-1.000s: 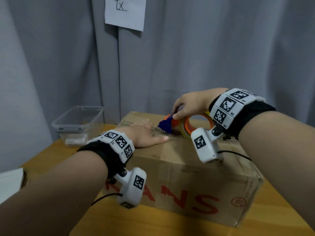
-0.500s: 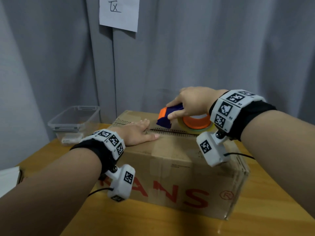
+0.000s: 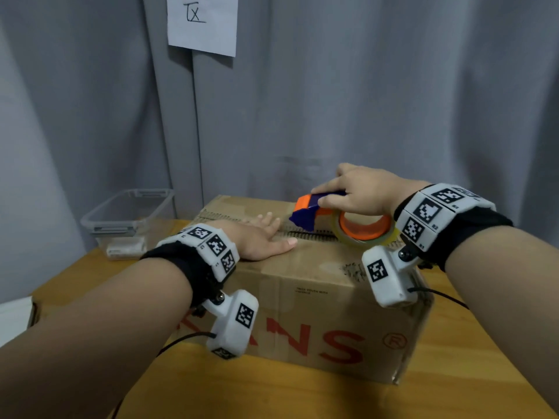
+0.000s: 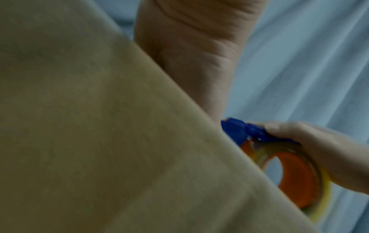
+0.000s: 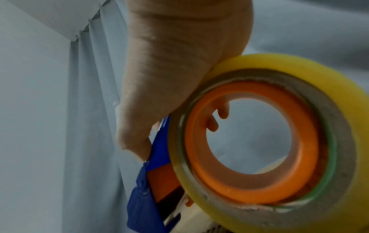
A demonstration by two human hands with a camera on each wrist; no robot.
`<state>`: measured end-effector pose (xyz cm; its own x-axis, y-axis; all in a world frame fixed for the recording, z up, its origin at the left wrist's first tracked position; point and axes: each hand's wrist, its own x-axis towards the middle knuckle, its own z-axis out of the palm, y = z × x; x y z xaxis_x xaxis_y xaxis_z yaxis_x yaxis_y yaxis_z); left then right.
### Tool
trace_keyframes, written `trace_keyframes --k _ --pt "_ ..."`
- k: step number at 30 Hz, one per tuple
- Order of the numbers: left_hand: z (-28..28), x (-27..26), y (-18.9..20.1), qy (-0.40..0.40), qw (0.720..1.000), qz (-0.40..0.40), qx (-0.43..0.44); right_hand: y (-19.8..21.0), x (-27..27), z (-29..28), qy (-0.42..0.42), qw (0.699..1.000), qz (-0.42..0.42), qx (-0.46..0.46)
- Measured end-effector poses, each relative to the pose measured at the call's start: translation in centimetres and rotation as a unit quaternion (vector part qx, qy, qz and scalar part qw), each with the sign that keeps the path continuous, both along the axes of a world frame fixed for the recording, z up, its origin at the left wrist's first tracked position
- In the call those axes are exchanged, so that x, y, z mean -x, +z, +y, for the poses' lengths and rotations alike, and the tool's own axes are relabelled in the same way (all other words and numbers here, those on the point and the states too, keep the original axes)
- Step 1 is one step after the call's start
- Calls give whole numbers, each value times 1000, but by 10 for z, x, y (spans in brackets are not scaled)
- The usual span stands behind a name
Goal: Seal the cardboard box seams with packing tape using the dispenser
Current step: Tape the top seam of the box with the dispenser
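A brown cardboard box (image 3: 317, 285) with red lettering lies on a wooden table (image 3: 484, 373). Its top seam (image 3: 305, 234) runs left to right, rough-edged. My left hand (image 3: 260, 240) lies flat on the box top, fingers straight, just left of the dispenser. My right hand (image 3: 360, 192) grips the blue and orange tape dispenser (image 3: 308, 211) from above; its yellowish tape roll (image 3: 364, 234) with orange core sits on the seam. The right wrist view shows the tape roll (image 5: 265, 148) close up, thumb on the blue body (image 5: 157, 151). The left wrist view shows the box (image 4: 99, 126) and the dispenser (image 4: 279, 157).
A clear plastic bin (image 3: 127, 219) stands at the table's back left. A grey curtain (image 3: 332, 101) hangs right behind the box, with a white paper sheet (image 3: 202, 22) pinned to it. A white object (image 3: 12, 322) shows at the left edge.
My right hand has tilted the dispenser from upright to lying flatter over the seam and shifted slightly right. The left hand stays flat on the box top.
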<state>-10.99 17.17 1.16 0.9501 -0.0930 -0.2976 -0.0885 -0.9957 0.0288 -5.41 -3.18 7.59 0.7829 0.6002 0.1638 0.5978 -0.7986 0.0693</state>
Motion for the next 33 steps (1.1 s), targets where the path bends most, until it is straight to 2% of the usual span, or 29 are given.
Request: trace_keyframes --k 2,5,9,13,16,20,23,27,30,33 --pt "-11 0 -2 -45 999 -1 15 -1 -1 2 13 998 -3 -54" --pt "-8 0 -3 -61 997 4 51 -2 0 -4 23 993 6 -120" --pt "7 6 -4 -19 996 -18 81 -11 0 -15 15 983 -11 -185" --pt "1 10 -4 17 996 -41 75 -19 6 -19 12 962 -17 -273" --pt "-7 7 -6 28 996 -46 76 -32 6 -29 -2 928 -47 -370" --pt "-6 6 -12 21 995 -60 82 -50 15 -42 19 852 60 -520" --pt "3 3 -14 9 995 -64 78 -55 25 -33 43 811 53 -581" --pt "10 4 -13 4 996 -57 73 -57 27 -20 41 777 37 -628" --pt "20 6 -9 17 996 -58 70 -58 26 -10 32 777 31 -628" --pt "39 5 -9 78 993 -75 57 -55 19 0 5 800 22 -600"
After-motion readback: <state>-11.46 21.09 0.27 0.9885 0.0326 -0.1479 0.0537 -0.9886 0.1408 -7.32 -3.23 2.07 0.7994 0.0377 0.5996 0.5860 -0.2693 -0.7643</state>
